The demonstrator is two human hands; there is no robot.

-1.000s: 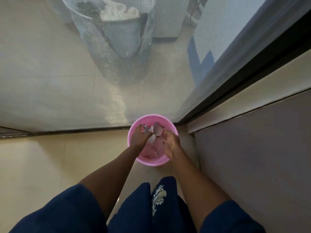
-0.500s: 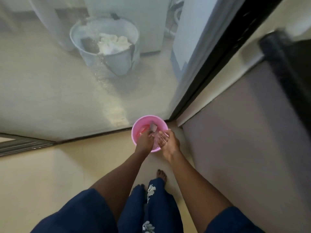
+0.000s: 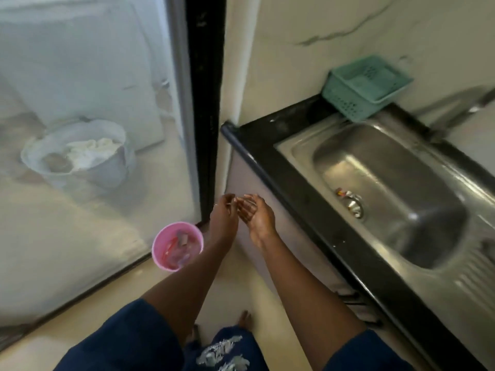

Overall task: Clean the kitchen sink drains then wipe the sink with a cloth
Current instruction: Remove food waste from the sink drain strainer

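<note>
The steel sink [image 3: 302, 153] is set in a black counter at the right. Its round drain [image 3: 354, 205] lies on the basin floor, with a small bit of coloured scrap beside it. A small pink bin [image 3: 158, 245] with scraps inside stands on the floor at the left. My left hand [image 3: 223, 218] and my right hand [image 3: 254, 211] hang together in the air between the bin and the counter, fingers relaxed, the right palm turned up. Neither holds anything. No cloth shows.
A teal plastic basket [image 3: 364, 89] sits at the sink's back corner against the marble wall. A black-framed glass door [image 3: 206, 103] stands at the left; behind it a metal bucket [image 3: 80, 159] holds white cloth. My bare foot [image 3: 245, 319] is on the cream floor.
My hands have come up out of the pink bin and now hold nothing. The view has swung right and up, and the sink and counter have come into sight.
</note>
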